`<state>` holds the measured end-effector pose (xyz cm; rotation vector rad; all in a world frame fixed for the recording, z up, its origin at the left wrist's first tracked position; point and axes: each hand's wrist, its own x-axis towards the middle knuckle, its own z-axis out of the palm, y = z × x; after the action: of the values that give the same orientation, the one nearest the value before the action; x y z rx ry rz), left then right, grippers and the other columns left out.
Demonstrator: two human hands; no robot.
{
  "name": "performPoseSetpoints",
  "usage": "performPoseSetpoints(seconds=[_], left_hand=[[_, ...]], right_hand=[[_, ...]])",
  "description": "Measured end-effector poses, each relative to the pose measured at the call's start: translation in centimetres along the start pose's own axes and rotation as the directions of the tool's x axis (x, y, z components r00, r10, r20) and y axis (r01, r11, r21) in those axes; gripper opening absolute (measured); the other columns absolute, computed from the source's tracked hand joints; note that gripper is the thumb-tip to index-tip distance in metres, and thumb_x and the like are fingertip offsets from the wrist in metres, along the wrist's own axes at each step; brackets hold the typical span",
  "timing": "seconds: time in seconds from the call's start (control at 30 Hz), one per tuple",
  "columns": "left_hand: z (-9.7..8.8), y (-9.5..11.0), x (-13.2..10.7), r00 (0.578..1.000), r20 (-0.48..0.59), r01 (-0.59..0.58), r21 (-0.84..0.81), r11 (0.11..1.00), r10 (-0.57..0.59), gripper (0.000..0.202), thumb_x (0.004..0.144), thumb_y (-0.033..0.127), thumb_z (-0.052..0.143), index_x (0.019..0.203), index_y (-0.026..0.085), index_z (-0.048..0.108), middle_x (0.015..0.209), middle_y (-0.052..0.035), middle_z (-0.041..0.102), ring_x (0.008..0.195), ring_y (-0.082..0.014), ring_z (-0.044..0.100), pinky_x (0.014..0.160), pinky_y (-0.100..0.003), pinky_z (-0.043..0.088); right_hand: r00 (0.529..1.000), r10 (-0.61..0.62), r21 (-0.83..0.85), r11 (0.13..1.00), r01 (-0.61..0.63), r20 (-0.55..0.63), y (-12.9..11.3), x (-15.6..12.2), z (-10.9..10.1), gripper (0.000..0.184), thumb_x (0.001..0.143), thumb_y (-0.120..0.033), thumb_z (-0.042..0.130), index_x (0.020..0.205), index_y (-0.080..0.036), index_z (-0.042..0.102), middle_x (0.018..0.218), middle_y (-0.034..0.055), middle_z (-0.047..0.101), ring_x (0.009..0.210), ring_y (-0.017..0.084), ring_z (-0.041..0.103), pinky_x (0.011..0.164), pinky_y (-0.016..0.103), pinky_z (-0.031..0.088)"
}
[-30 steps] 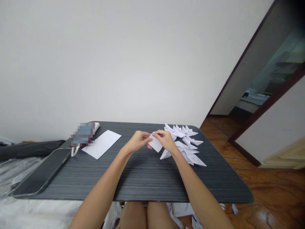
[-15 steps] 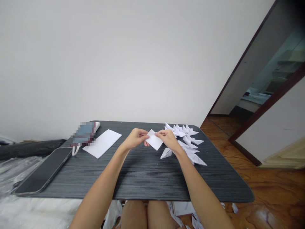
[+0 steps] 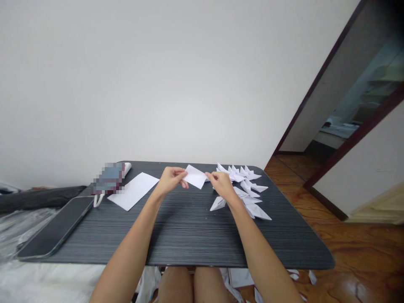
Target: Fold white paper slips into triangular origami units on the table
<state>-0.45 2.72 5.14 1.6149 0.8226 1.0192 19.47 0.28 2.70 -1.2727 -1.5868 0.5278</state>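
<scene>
Between my two hands a small piece of folded white paper (image 3: 195, 176) is held above the table. My left hand (image 3: 172, 180) pinches its left corner between thumb and fingers. At its right corner the thumb and forefinger of my right hand (image 3: 220, 183) are closed. Just past and beneath my right hand lies a cluster of folded white paper boats (image 3: 252, 206), several of them with pointed ends. A flat white sheet of paper (image 3: 135, 191) rests on the table to the left of my left hand.
The dark, wood-grained table (image 3: 189, 235) stands against a white wall (image 3: 189, 84). On its left lie a black phone-like slab (image 3: 58, 227) and a pixelated device (image 3: 109, 179) with a white cable (image 3: 98, 200). Paper scraps (image 3: 312, 277) are on the wooden floor.
My left hand has moved left and slightly up, and the small paper now looks wider and flatter, stretched between both hands. My right hand has shifted only a little.
</scene>
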Motion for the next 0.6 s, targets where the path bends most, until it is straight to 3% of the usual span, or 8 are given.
performPoseSetpoints(seconds=[0.1,0.17,0.27,0.37,0.6], left_hand=[[0.1,0.2,0.1,0.993,-0.104,-0.052,-0.047,0.998,0.047,0.026,0.07,0.029,0.057,0.08,0.004,0.056,0.05,-0.0058,0.06,0.043,-0.0129,0.057,0.038,-0.018,0.041],[0.7,0.2,0.1,0.995,-0.089,-0.044,-0.061,0.997,0.039,0.029,0.069,0.032,0.057,0.079,0.005,0.054,0.052,-0.0061,0.061,0.045,-0.0148,0.059,0.035,-0.018,0.038],[1.9,0.0,0.1,0.999,-0.013,-0.036,-0.08,0.996,0.035,0.034,0.072,0.04,0.053,0.081,0.007,0.053,0.054,-0.0062,0.061,0.046,-0.0162,0.059,0.032,-0.018,0.036],[2.5,-0.4,0.2,0.998,-0.021,-0.069,-0.108,0.992,0.067,0.041,0.076,0.045,0.043,0.085,0.006,0.054,0.058,-0.0069,0.062,0.051,-0.016,0.06,0.036,-0.019,0.038],[2.4,-0.6,0.0,0.991,0.057,-0.105,-0.214,0.971,0.12,0.044,0.076,0.039,0.048,0.108,0.009,0.048,0.068,-0.0056,0.063,0.056,-0.0143,0.06,0.045,-0.02,0.041]], right_hand=[[0.996,0.088,0.22,0.971,-0.093,0.034,0.0,0.1,0.6,0.039,0.074,-0.048,0.044,0.058,-0.014,0.055,0.056,0.0026,0.058,0.052,0.01,0.053,0.052,0.022,0.039],[0.981,0.118,0.387,0.906,-0.171,0.157,-0.4,0.1,1.4,0.036,0.07,-0.049,0.049,0.076,-0.014,0.058,0.069,0.0051,0.063,0.058,0.012,0.057,0.052,0.023,0.042],[0.969,0.117,0.467,0.859,-0.208,0.217,-1.1,-0.2,2.4,0.036,0.069,-0.047,0.051,0.07,-0.012,0.059,0.062,0.0058,0.062,0.054,0.014,0.057,0.046,0.022,0.04],[0.967,0.148,0.505,0.83,-0.236,0.21,-1.3,-0.4,2.5,0.037,0.07,-0.048,0.048,0.064,-0.012,0.055,0.055,0.0039,0.059,0.045,0.012,0.054,0.038,0.021,0.034],[0.955,0.157,0.598,0.75,-0.281,0.251,-1.0,-0.3,1.9,0.036,0.072,-0.048,0.046,0.063,-0.014,0.05,0.049,-0.0003,0.053,0.04,0.01,0.049,0.037,0.02,0.029]])
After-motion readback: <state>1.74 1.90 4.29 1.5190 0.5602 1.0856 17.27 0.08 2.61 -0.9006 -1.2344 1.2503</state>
